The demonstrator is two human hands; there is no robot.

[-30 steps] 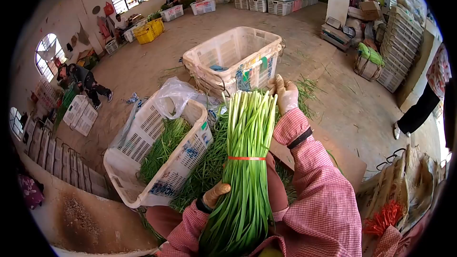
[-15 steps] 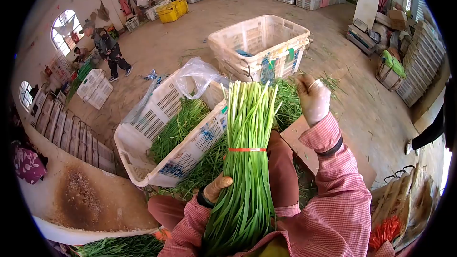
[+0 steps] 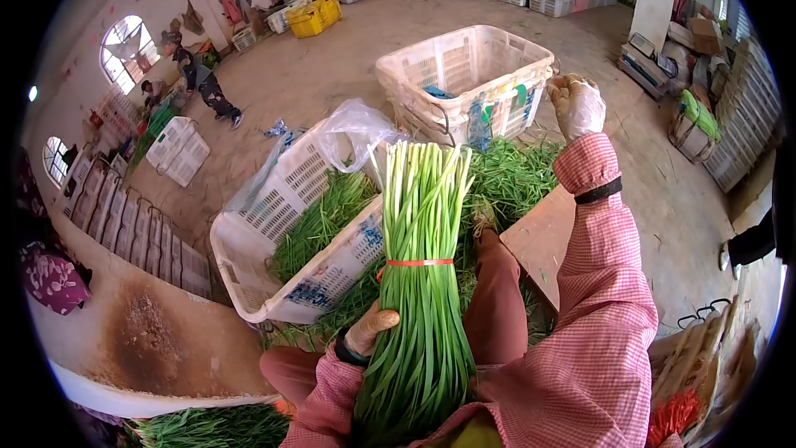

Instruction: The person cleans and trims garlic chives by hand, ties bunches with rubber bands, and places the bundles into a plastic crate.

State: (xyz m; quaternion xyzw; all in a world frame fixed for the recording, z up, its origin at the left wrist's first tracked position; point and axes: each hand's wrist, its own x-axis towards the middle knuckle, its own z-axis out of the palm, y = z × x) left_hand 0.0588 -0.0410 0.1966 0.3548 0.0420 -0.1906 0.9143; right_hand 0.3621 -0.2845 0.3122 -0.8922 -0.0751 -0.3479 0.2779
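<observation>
A thick bundle of green stalks (image 3: pixel 421 307), pale at the top and tied with a red band (image 3: pixel 416 263), stands upright before me. My left hand (image 3: pixel 371 330), in a light glove, grips it from the left below the band; most of the fingers are behind the stalks. Off to the right, my gloved right hand (image 3: pixel 577 108) is raised, fingers curled together, apart from the bundle and near the corner of a white crate (image 3: pixel 464 108). Whether it pinches anything small cannot be made out.
A tilted white crate (image 3: pixel 240 270) with loose greens and a plastic bag (image 3: pixel 358 129) lies left. Loose greens (image 3: pixel 514 182) and a brown board (image 3: pixel 543 241) are ahead. One person (image 3: pixel 203 83) walks at the left; legs of another (image 3: pixel 750 245) show right.
My right hand has moved from the bundle's top out to the right. The bundle stays in my left hand. The view has turned, and the person at the left now stands upright.
</observation>
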